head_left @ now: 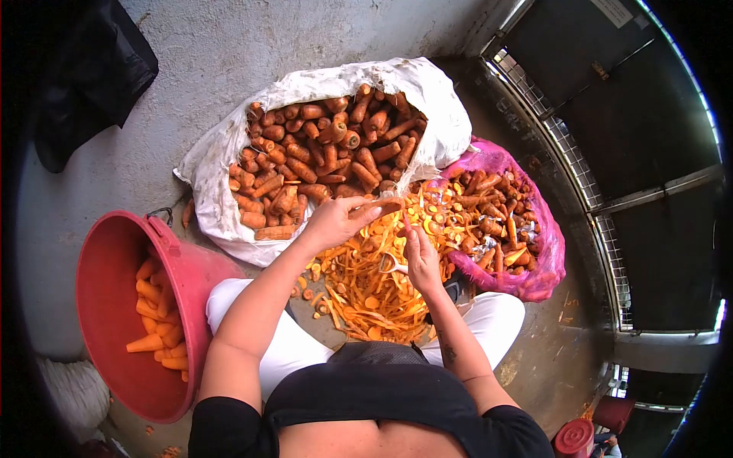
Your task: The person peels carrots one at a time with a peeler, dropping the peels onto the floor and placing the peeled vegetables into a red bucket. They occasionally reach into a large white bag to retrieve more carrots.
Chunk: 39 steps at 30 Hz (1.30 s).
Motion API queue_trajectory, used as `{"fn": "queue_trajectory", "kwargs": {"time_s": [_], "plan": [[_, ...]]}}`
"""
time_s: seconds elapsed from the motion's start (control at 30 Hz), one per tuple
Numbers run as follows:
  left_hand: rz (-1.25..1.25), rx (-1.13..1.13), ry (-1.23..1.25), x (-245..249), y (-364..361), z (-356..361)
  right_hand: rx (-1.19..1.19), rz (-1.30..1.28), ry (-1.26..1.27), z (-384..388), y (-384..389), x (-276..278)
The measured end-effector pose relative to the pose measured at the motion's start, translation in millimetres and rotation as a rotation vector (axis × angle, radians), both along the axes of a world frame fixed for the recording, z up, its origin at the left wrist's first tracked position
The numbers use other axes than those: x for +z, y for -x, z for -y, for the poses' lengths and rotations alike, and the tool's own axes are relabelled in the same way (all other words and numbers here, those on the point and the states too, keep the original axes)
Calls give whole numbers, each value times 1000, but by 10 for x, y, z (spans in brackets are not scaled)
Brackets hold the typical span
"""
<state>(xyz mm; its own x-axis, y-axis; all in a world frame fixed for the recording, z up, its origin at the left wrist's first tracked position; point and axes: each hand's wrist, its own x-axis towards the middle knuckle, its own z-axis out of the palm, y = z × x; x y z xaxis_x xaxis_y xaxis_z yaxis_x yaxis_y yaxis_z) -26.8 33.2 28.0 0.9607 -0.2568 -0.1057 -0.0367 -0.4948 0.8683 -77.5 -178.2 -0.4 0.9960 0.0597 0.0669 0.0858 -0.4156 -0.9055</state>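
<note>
My left hand (354, 219) is closed around an unpeeled carrot (388, 204), held out level above a heap of orange peelings (370, 294). Close by on the right, my right hand (422, 258) grips a peeler (391, 264) whose pale end pokes out below the fingers; the rest of it is mostly covered. Beyond my hands lies a wide-mouthed white sack (271, 88) full of unpeeled carrots (328, 156). Cut carrot tops and thin strips make up the heap between my legs.
A red bucket (103, 320), tipped toward me at the left, holds peeled carrots (162, 305). At the right sits a pink mesh sack (546, 259) of carrot pieces and scraps. A wall stands behind, with dark gated panels (611, 91) on the right. Another person (608, 445) is at the lower right.
</note>
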Motion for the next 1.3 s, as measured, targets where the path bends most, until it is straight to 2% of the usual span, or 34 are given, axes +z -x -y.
{"fn": "queue_trajectory", "kwargs": {"time_s": [0.2, 0.27, 0.3, 0.37, 0.4, 0.47, 0.5, 0.57, 0.63, 0.7, 0.73, 0.83, 0.87, 0.97, 1.07, 1.3], "plan": [[9, 24, -131, 154, 47, 0, -5, 55, 47, -6, -13, -11], [115, 52, -98, -27, 31, 21, -27, 75, 29, -41, -9, 16], [164, 63, -82, -105, 42, 30, -8, 4, 77, 31, -25, -181], [16, 1, 226, -92, 43, 47, 26, -128, 168, 414, -165, -1060], [-47, -30, 374, -63, 0, 38, 28, -26, 300, 702, -48, -1612], [-160, 80, 545, -129, -68, 4, -105, -181, 236, 855, 35, -1785], [-359, 88, 696, -140, -49, -34, -243, -455, 45, 815, 110, -1620], [-669, 83, 1008, -209, -43, -93, -284, -535, -214, 636, 103, -1239], [-794, 174, 1109, -187, 2, -17, -205, -377, -196, 532, 6, -1133], [-837, 298, 1228, -263, 21, 71, -260, -199, -391, 273, -24, -856], [-857, 365, 1285, -318, 22, 92, -139, -183, -401, 270, -38, -757], [-802, 359, 1291, -443, 51, 67, 23, -72, -248, 132, 37, -458], [-808, 375, 1311, -439, 67, 78, 46, -11, -118, 80, 75, -348], [-874, 287, 1281, -497, 63, 34, 223, -43, 135, 14, 156, 111], [-841, 443, 1203, -417, 80, 159, 280, -19, 234, -23, 146, 126], [-827, 378, 1176, -506, 126, 157, 399, -12, 395, -17, 37, 157]]}}
